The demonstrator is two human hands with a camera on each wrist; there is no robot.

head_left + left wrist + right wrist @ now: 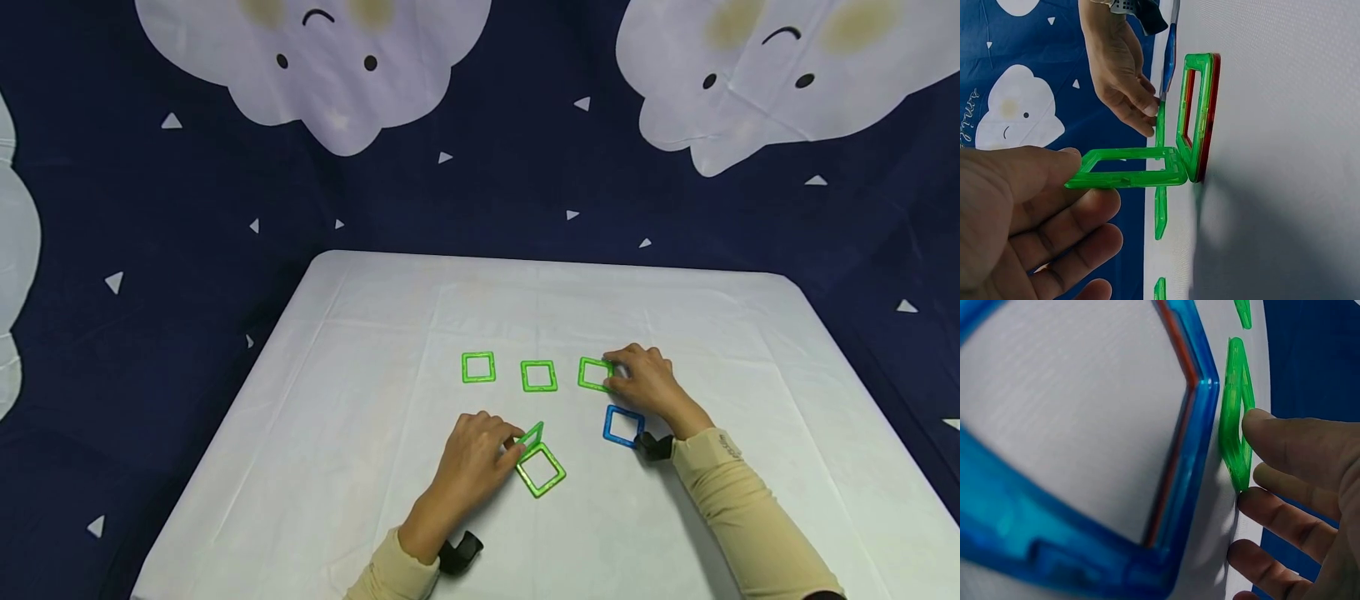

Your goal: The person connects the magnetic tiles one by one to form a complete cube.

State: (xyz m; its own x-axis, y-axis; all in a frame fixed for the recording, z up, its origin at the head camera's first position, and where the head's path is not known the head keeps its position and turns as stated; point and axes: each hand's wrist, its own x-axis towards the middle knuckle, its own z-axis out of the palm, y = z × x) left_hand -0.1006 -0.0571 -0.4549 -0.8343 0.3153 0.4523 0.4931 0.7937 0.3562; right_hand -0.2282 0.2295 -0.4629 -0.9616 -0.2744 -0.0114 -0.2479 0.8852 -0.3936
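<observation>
Pinching hollow translucent-green square [1125, 180] in left hand [472, 454], second green square [1232, 412] in right hand [643, 379].

Three frames [540, 388] in row on table [375, 375]; before them, touching pair [529, 455] left, lone frame [627, 411] right.

Five green frames [540, 388], one blue frame [608, 422]

Several green square frames [540, 388] and one blue square frame [608, 422] lie on the white table [375, 375].
</observation>
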